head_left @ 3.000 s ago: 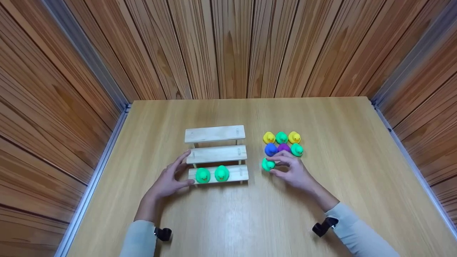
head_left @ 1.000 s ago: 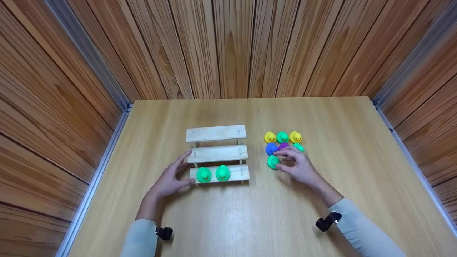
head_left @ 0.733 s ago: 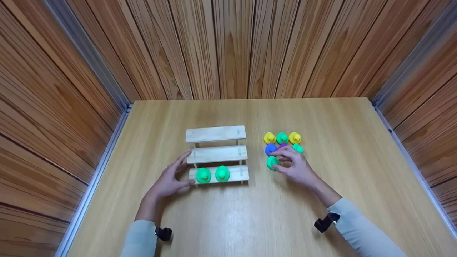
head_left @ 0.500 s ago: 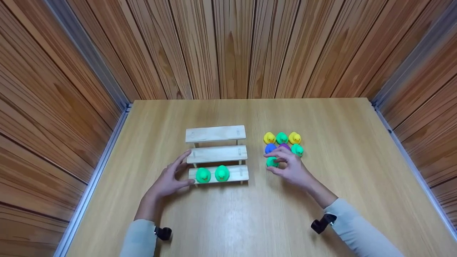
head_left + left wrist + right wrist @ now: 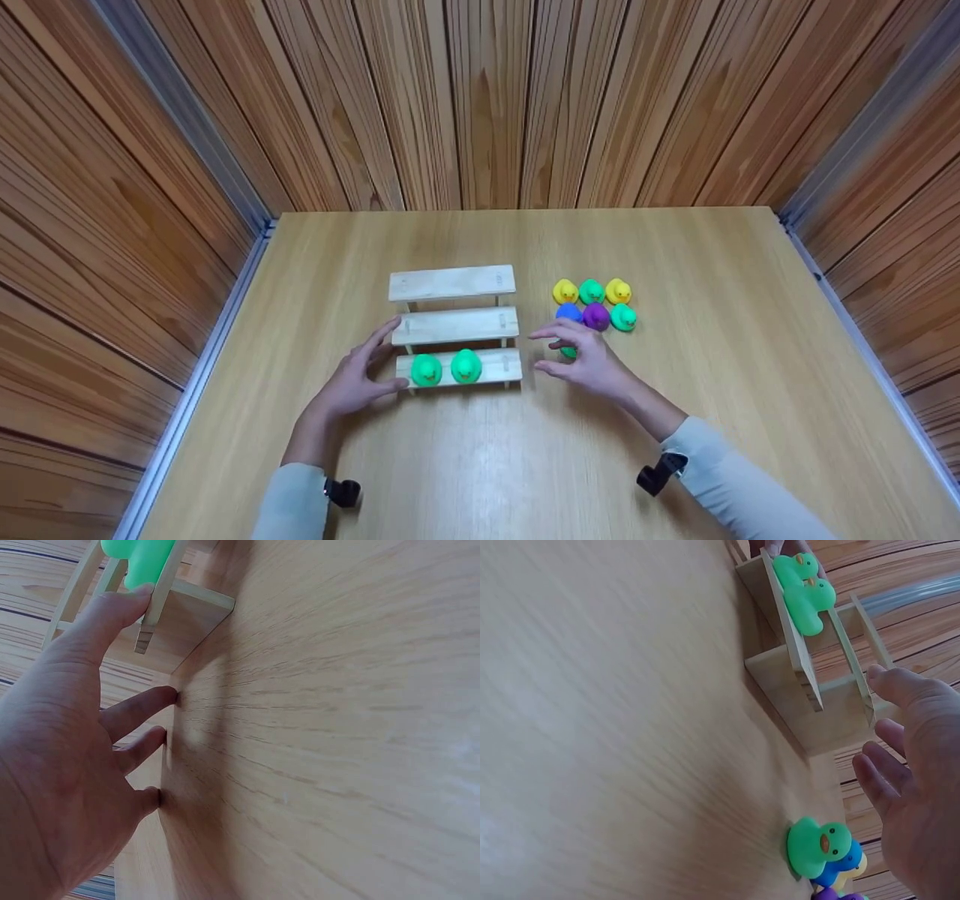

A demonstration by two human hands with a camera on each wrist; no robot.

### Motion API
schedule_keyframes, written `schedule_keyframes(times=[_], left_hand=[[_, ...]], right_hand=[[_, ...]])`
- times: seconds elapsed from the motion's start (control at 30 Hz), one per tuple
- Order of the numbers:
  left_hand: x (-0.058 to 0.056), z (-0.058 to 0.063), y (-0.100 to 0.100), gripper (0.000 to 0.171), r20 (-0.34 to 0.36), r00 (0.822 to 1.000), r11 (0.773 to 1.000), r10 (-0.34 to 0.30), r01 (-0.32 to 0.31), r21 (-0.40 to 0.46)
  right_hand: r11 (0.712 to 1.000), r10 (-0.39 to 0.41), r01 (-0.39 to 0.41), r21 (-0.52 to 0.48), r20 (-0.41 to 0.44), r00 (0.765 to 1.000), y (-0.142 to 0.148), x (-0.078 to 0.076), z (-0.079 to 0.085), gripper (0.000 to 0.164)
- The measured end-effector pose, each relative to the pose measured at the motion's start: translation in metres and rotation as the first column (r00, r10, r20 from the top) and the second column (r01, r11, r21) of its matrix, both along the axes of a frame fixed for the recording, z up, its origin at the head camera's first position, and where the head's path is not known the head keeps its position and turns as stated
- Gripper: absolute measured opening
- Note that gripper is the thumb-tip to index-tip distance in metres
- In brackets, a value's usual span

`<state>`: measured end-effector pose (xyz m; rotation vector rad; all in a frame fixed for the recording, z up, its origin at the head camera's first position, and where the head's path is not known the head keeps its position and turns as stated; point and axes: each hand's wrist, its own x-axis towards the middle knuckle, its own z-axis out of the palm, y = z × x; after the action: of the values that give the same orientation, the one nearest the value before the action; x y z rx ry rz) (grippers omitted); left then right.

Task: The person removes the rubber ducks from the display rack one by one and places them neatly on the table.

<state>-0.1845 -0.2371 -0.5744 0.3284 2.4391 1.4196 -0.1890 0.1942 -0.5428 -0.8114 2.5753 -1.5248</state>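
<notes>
A pale wooden three-step rack stands left of centre. Two green rubber ducks sit on its lowest board. The left hand rests at the rack's left end. Its thumb touches the lowest board, and in the left wrist view several fingertips meet the tabletop. Between the rack and the loose ducks hovers the right hand, thumb and fingers apart, holding nothing. Partly hidden by it in the head view is another green rubber duck, standing on the table and apart from the fingers in the right wrist view.
Right of the rack are two rows of rubber ducks: yellow, green and yellow behind, then blue, purple and green in front. Wood-plank walls enclose the table at the back and sides.
The right hand has moved left, away from the front green duck, toward the rack. That duck stays on the table. The left hand has kept its place at the rack.
</notes>
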Motion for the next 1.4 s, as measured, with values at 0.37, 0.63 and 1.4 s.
schedule_keyframes(times=[0.37, 0.63, 1.4], left_hand=[[0.000, -0.002, -0.001, 0.100, 0.004, 1.000, 1.000, -0.009, 0.009, 0.016], [-0.002, -0.001, 0.000, 0.104, -0.004, 1.000, 1.000, -0.002, 0.002, 0.014], [0.000, -0.001, -0.001, 0.101, 0.021, 1.000, 1.000, 0.013, -0.013, -0.007]], right_hand=[[0.997, 0.062, -0.063, -0.034, -0.008, 0.998, -0.019, 0.000, 0.001, 0.043], [0.997, 0.054, -0.055, -0.055, -0.023, 0.998, -0.029, 0.001, 0.003, 0.042], [0.981, 0.177, -0.177, -0.075, -0.003, 0.984, -0.074, 0.008, -0.002, 0.046]])
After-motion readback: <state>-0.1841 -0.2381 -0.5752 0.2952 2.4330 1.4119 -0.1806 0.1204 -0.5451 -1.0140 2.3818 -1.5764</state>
